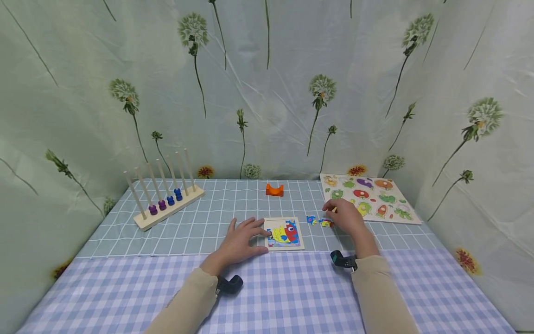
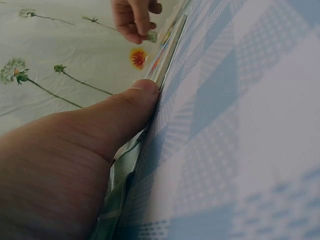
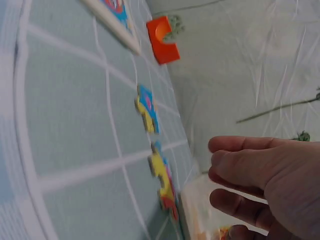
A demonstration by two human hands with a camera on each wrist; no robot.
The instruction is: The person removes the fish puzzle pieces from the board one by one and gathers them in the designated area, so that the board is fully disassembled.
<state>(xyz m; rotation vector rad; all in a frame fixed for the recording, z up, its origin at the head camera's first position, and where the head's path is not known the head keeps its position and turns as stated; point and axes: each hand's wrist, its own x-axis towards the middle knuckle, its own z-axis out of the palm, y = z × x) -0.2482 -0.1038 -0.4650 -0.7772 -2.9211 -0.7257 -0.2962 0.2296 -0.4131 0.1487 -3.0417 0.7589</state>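
Observation:
A small wooden jigsaw tray (image 1: pixel 301 234) holds a picture of a red and yellow fish on blue; bare wood shows along its upper left. My left hand (image 1: pixel 244 242) rests at the tray's left side, fingers spread, and its thumb (image 2: pixel 142 92) lies by the near corner. Right of the tray are two loose jigsaw pieces: a blue and yellow one (image 1: pixel 311 220) and a yellow and red one (image 1: pixel 326 223). Over the second piece hovers my right hand (image 1: pixel 345 216), fingers loosely bent. The right wrist view shows nothing between those fingers (image 3: pixel 235 200).
At the back right lies a vegetable peg board (image 1: pixel 329 195), close beyond my right hand. An orange arch block (image 1: pixel 274 190) stands behind the tray. On the left is a wooden peg rack (image 1: pixel 167 211) with purple and blue beads. A patterned curtain (image 1: pixel 267 93) closes the back.

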